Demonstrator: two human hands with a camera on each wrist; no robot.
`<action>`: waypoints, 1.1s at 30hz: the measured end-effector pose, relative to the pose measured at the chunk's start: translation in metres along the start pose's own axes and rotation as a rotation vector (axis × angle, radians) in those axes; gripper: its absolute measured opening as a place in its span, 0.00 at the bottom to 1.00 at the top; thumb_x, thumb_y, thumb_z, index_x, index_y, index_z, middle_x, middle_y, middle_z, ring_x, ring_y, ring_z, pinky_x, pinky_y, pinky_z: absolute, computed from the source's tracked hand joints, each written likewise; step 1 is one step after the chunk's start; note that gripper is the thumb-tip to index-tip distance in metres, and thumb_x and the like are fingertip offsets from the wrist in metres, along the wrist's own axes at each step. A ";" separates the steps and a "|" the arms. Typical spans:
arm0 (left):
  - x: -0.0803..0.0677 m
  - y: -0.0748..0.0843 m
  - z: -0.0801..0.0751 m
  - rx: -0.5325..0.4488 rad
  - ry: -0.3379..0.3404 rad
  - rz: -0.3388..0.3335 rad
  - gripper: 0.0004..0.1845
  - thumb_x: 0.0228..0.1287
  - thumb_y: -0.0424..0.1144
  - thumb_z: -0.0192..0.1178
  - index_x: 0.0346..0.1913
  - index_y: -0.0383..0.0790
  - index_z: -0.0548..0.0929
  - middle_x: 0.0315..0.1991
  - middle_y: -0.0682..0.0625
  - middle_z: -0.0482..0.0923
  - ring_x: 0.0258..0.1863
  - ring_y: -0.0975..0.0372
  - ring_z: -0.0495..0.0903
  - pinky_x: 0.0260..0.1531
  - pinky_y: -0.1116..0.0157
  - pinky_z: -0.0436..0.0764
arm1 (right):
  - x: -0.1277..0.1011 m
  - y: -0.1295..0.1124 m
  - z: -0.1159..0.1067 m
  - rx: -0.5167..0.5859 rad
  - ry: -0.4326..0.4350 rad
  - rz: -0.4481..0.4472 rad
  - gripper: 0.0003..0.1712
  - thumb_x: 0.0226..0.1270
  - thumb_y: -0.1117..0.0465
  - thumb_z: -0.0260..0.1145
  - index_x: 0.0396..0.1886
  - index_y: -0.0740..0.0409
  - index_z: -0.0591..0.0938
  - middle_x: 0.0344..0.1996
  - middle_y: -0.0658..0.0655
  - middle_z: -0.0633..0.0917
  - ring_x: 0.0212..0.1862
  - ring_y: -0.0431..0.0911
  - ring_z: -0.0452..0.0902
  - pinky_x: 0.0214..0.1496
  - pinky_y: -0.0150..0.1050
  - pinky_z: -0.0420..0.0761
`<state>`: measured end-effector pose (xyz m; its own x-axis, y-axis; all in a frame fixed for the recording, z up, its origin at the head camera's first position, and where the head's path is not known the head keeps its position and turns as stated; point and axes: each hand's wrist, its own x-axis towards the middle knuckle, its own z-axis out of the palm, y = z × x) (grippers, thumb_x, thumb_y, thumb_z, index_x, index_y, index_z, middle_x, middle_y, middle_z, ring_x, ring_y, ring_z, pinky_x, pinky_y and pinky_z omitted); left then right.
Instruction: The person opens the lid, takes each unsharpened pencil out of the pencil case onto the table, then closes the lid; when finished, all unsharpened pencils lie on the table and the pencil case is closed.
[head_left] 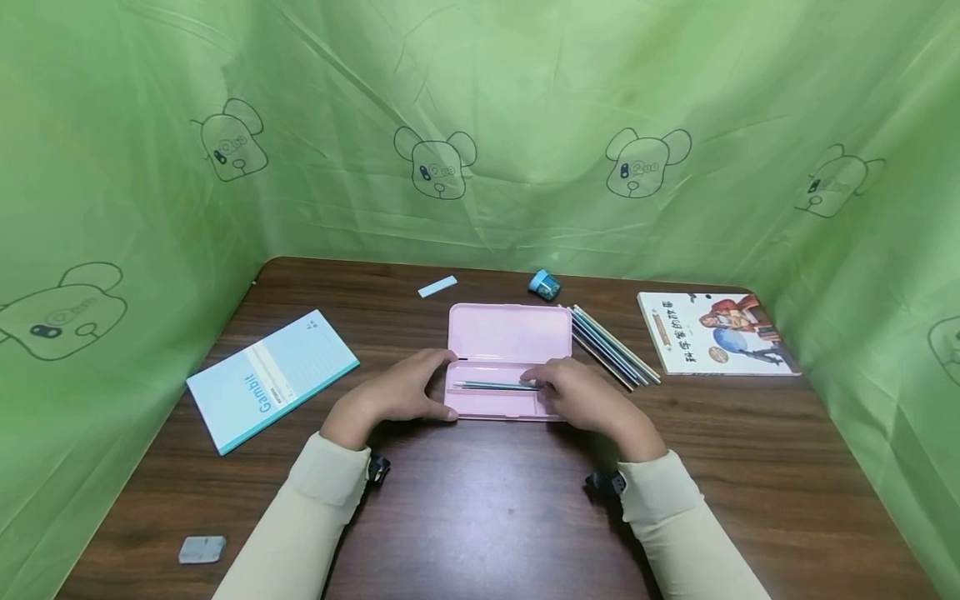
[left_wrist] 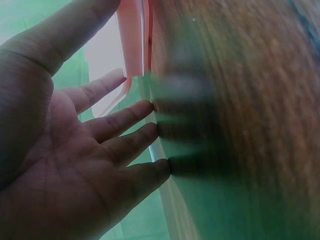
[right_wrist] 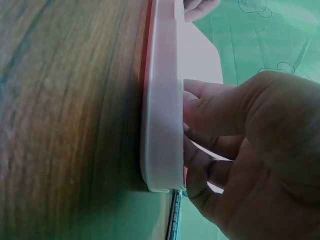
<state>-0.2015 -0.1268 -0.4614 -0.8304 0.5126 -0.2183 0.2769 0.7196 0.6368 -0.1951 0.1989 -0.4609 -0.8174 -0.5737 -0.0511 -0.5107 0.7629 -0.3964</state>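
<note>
A pink pencil case (head_left: 510,333) lies with its lid raised toward the back, in the middle of the table. Slim pencils (head_left: 487,385) lie lengthwise in its base. My left hand (head_left: 397,387) spans the left side of the case, thumb by the near corner; its fingers look fairly straight in the left wrist view, fingertips at the tabletop and case edge. My right hand (head_left: 588,396) reaches over the right end, curled fingers and thumb at the pencils' right end. In the right wrist view the case wall (right_wrist: 165,100) hides those fingertips.
Several more pencils (head_left: 615,350) lie to the right of the case, near a white illustrated book (head_left: 712,333). A blue sharpener-like jar (head_left: 545,285) and a pale blue strip (head_left: 437,287) are behind it. Leftward are a light blue notebook (head_left: 273,375) and a greyish eraser-like block (head_left: 202,549).
</note>
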 end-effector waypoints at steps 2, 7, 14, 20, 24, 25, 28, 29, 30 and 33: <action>0.000 0.000 0.000 -0.002 -0.001 -0.002 0.50 0.64 0.50 0.83 0.83 0.38 0.69 0.83 0.37 0.69 0.84 0.44 0.68 0.85 0.42 0.68 | 0.000 -0.001 0.000 0.019 -0.001 0.019 0.21 0.74 0.74 0.68 0.61 0.56 0.92 0.49 0.54 0.94 0.51 0.47 0.89 0.59 0.52 0.90; -0.001 0.002 0.000 -0.008 -0.001 -0.006 0.50 0.65 0.49 0.83 0.83 0.38 0.69 0.83 0.37 0.68 0.85 0.43 0.67 0.85 0.41 0.68 | 0.000 -0.001 -0.002 0.074 0.025 0.048 0.21 0.73 0.74 0.70 0.60 0.55 0.92 0.43 0.51 0.93 0.47 0.43 0.88 0.55 0.48 0.91; -0.002 0.003 0.000 0.000 0.001 0.006 0.50 0.65 0.49 0.82 0.83 0.37 0.69 0.83 0.36 0.69 0.84 0.42 0.67 0.84 0.40 0.68 | -0.009 0.008 -0.018 0.191 0.275 0.026 0.18 0.73 0.77 0.70 0.57 0.60 0.92 0.48 0.59 0.94 0.50 0.53 0.89 0.56 0.54 0.90; -0.002 0.002 0.000 -0.004 0.000 -0.004 0.50 0.65 0.49 0.83 0.83 0.37 0.69 0.83 0.37 0.69 0.84 0.43 0.68 0.84 0.41 0.68 | -0.021 0.030 -0.040 0.202 0.592 0.232 0.16 0.77 0.74 0.70 0.59 0.61 0.91 0.47 0.64 0.92 0.47 0.57 0.87 0.50 0.49 0.84; -0.003 0.002 0.000 -0.009 0.001 -0.017 0.50 0.64 0.50 0.83 0.83 0.38 0.69 0.83 0.38 0.69 0.84 0.44 0.68 0.85 0.42 0.68 | -0.026 0.045 -0.046 0.197 0.646 0.362 0.14 0.81 0.71 0.67 0.60 0.64 0.90 0.43 0.66 0.91 0.44 0.57 0.84 0.48 0.45 0.78; -0.003 0.001 0.000 -0.009 0.002 -0.019 0.50 0.64 0.50 0.83 0.83 0.38 0.69 0.83 0.38 0.69 0.84 0.44 0.68 0.85 0.42 0.68 | -0.027 0.048 -0.046 0.198 0.645 0.386 0.14 0.81 0.71 0.67 0.60 0.64 0.90 0.43 0.66 0.91 0.44 0.57 0.84 0.48 0.45 0.77; -0.003 0.001 0.000 -0.004 0.004 -0.018 0.50 0.64 0.50 0.83 0.83 0.38 0.69 0.83 0.38 0.69 0.84 0.44 0.68 0.85 0.42 0.68 | -0.030 0.057 -0.044 0.210 0.613 0.433 0.14 0.81 0.70 0.67 0.59 0.65 0.90 0.43 0.67 0.91 0.45 0.58 0.85 0.49 0.47 0.78; -0.003 0.002 -0.001 -0.002 0.004 -0.017 0.50 0.64 0.50 0.83 0.83 0.38 0.69 0.83 0.38 0.70 0.84 0.44 0.68 0.85 0.42 0.68 | -0.031 0.060 -0.043 0.210 0.595 0.445 0.14 0.81 0.70 0.67 0.59 0.66 0.90 0.44 0.67 0.92 0.46 0.58 0.86 0.49 0.48 0.79; -0.002 0.002 -0.001 0.000 0.004 -0.013 0.50 0.64 0.50 0.83 0.83 0.38 0.69 0.83 0.38 0.70 0.84 0.44 0.68 0.85 0.42 0.68 | -0.031 0.063 -0.041 0.211 0.573 0.456 0.14 0.81 0.70 0.66 0.59 0.66 0.90 0.45 0.67 0.92 0.47 0.59 0.86 0.49 0.48 0.79; -0.001 0.003 -0.001 -0.002 0.003 -0.003 0.49 0.64 0.49 0.83 0.82 0.38 0.70 0.82 0.38 0.70 0.84 0.44 0.69 0.85 0.43 0.68 | -0.031 0.073 -0.033 0.210 0.510 0.477 0.14 0.80 0.70 0.66 0.59 0.67 0.89 0.46 0.67 0.93 0.47 0.59 0.87 0.49 0.47 0.79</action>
<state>-0.1999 -0.1257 -0.4589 -0.8325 0.5092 -0.2184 0.2733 0.7203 0.6376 -0.2159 0.2821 -0.4576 -0.9870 0.0556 0.1508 -0.0482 0.7927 -0.6077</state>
